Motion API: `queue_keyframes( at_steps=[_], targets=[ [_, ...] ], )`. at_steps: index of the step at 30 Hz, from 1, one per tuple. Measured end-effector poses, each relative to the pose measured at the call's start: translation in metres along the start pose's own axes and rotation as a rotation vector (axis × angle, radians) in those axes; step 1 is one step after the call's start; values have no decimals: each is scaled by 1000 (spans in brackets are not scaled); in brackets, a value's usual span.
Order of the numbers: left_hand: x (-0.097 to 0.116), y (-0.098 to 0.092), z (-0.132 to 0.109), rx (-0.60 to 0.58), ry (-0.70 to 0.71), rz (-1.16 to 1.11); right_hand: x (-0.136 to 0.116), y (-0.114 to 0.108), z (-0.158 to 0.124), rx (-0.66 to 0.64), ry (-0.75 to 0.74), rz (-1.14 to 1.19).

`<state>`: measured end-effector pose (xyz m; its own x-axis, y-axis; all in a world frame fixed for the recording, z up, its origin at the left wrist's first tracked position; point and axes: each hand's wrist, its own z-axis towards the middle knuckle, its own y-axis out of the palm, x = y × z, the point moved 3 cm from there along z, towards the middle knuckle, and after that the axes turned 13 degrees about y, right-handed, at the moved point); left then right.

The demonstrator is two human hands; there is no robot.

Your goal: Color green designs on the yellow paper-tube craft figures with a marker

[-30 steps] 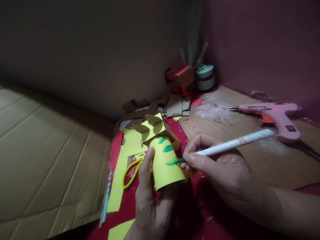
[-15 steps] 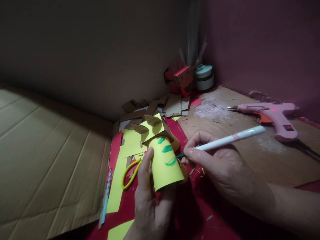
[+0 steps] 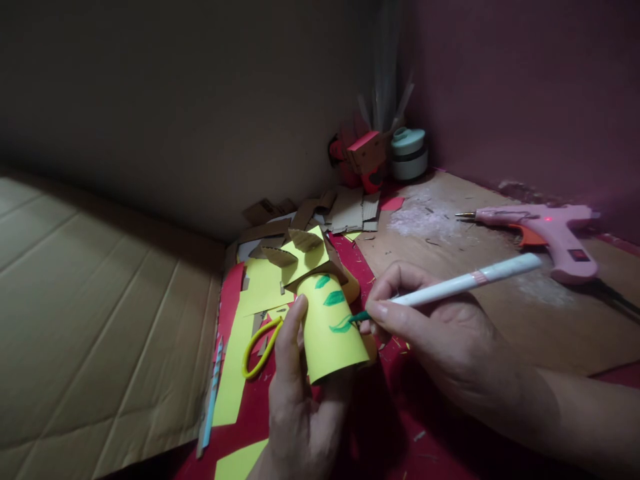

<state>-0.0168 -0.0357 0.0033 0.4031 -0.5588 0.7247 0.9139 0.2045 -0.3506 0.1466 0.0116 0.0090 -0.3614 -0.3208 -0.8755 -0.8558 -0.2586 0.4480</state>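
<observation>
My left hand [image 3: 305, 407] is closed around a yellow paper figure [image 3: 333, 347], its thumb lying along the left side. The figure has a tube body and a box-shaped head [image 3: 310, 257] with two cardboard ears; it tilts away from me. Three green marks run down the tube, the lowest [image 3: 341, 325] only partly coloured in. Pinched in my right hand [image 3: 435, 327] is a white marker [image 3: 465, 285] with a green tip, which touches the tube at the right end of that lowest mark. The fingers behind the tube are hidden.
A pink glue gun [image 3: 545, 233] with a lit red light lies on a brown board [image 3: 500, 320] at right. Yellow-handled scissors [image 3: 250, 370], a blue pencil [image 3: 213, 397] and yellow paper [image 3: 233, 380] lie left. Cardboard scraps [image 3: 347, 207] and a lidded pot [image 3: 409, 160] stand behind.
The marker's tip has come onto the right end of the lowest green mark, and its back end has shifted slightly right. My left hand and the figure hold still.
</observation>
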Motion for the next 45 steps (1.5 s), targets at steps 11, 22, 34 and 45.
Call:
queue_keyframes(
  at_steps=[11, 22, 34, 45],
  targets=[
    [-1, -3, -1, 14, -13, 32, -1, -4, 2, 112, -20, -101],
    [-2, -4, -1, -18, -23, 27, -4, -2, 1, 74, 7, -88],
    [-3, -4, -1, -31, -22, 5, -1, -4, 2, 93, -12, -74],
    [1, 3, -4, 72, -27, -34, 0, 4, -4, -58, -13, 80]
  ],
)
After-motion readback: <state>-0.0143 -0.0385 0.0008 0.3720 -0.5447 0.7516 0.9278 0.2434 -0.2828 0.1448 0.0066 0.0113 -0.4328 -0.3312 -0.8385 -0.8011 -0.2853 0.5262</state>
